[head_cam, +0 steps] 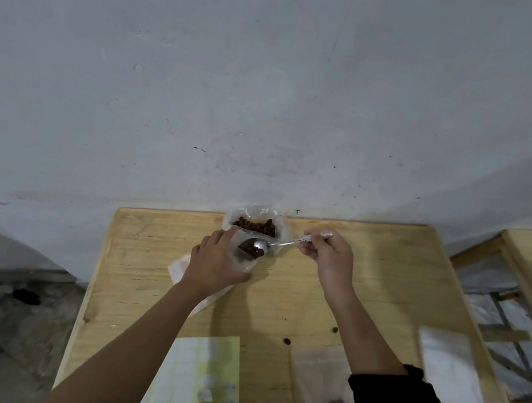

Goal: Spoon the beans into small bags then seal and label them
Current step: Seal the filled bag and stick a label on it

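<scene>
A large clear bag of brown beans (257,224) stands open at the far edge of the wooden table (366,283), against the wall. Just in front of it my left hand (215,262) holds a small clear bag (242,259) upright with its mouth open. My right hand (325,254) grips the handle of a metal spoon (262,244). The spoon's bowl is loaded with beans and sits at the small bag's mouth.
A sheet of labels (198,379) lies at the near edge. More clear bags (318,376) lie near my right sleeve, and a long white packet (452,374) lies at the right. Folded white plastic (180,268) rests under my left wrist. Two stray beans (287,341) dot the table.
</scene>
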The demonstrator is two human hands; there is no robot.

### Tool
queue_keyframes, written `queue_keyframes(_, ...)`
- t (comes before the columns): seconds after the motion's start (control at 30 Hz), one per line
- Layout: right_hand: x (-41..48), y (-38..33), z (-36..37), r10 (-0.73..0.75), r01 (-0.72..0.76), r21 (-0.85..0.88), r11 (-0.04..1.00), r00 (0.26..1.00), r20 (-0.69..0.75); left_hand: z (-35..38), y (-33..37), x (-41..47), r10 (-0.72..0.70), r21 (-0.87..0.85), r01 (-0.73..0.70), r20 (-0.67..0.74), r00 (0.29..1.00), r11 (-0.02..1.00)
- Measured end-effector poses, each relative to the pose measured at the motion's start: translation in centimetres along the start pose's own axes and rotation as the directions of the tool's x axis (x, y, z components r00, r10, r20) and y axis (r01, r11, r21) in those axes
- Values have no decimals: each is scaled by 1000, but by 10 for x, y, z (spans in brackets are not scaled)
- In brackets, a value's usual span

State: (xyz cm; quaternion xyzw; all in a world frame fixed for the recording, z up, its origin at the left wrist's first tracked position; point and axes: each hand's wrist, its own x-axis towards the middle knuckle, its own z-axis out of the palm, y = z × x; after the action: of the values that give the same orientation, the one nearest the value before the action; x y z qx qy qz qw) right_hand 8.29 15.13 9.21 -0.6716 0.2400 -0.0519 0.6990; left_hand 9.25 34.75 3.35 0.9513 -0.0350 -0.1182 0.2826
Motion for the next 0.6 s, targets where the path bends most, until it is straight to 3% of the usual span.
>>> queue_keyframes(0.27, 3, -2, -2, -96, 101, 50, 994, 991, -89, -3, -4, -6, 32, -28, -32, -5, 999, 999)
queue_keyframes(0.43, 9, 8, 9, -12, 22, 130, 991, 997, -82, -8, -11, -10, 29, -63, -31, -29, 999, 998)
queue_keyframes(0.6, 8, 24, 28, 112, -112, 97, 989, 994, 4, -16, -17, -13, 14, -84, -17, -41, 999, 996)
